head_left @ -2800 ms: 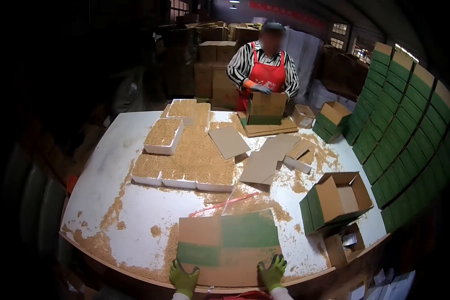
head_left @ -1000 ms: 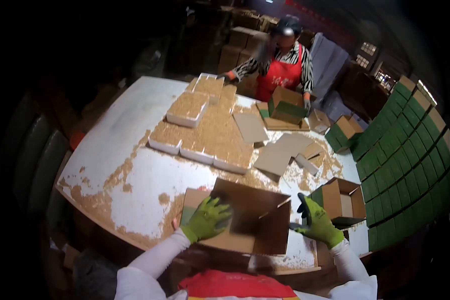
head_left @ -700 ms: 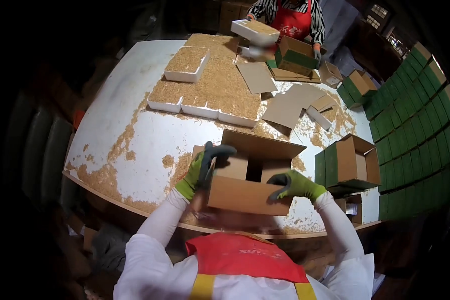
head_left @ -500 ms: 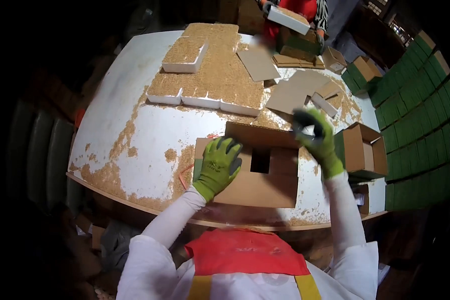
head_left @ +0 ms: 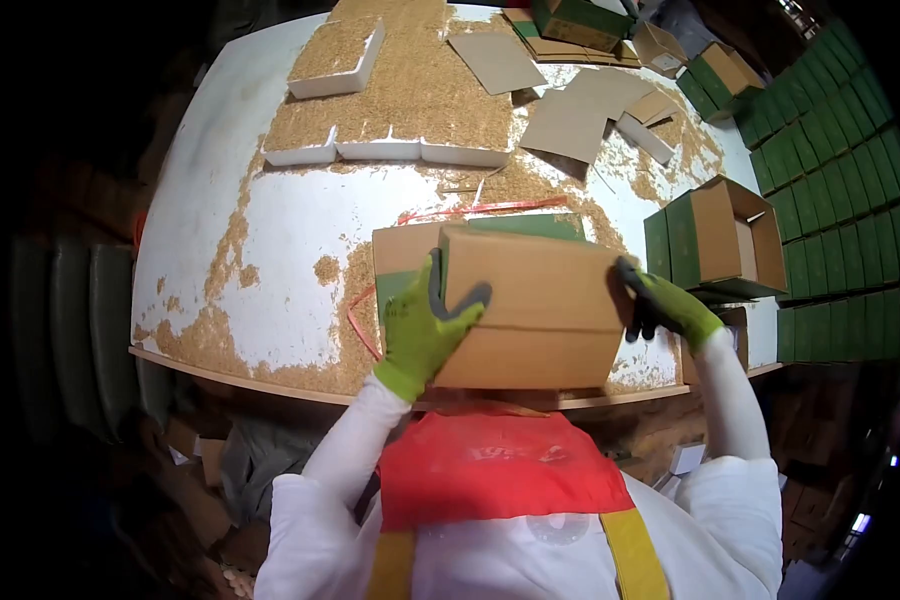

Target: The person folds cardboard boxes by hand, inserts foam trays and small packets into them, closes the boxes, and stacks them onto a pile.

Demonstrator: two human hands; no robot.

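Observation:
A brown cardboard box (head_left: 535, 300) is tilted up near the front edge of the table, its plain flap side facing me. My left hand (head_left: 425, 325), in a green and grey glove, clasps the box's left end with the thumb over its near face. At the right end, my gloved right hand (head_left: 665, 305) presses against the side, fingers curled and partly hidden. Flat green and brown cardboard (head_left: 400, 250) lies under the box. Red strapping (head_left: 485, 208) runs behind it, with another loop to its left.
White trays (head_left: 465, 155) filled with brown crumbly material stand at the back. Grey card sheets (head_left: 560, 125) lie behind the box. An open green and brown carton (head_left: 730, 235) stands on the right, before stacked green cartons (head_left: 840, 165). Brown crumbs (head_left: 210, 325) litter the white table.
The open flaps of the box are now folded down, and the box is tipped up. My right hand has come down from the air to its right end. The view has shifted nearer.

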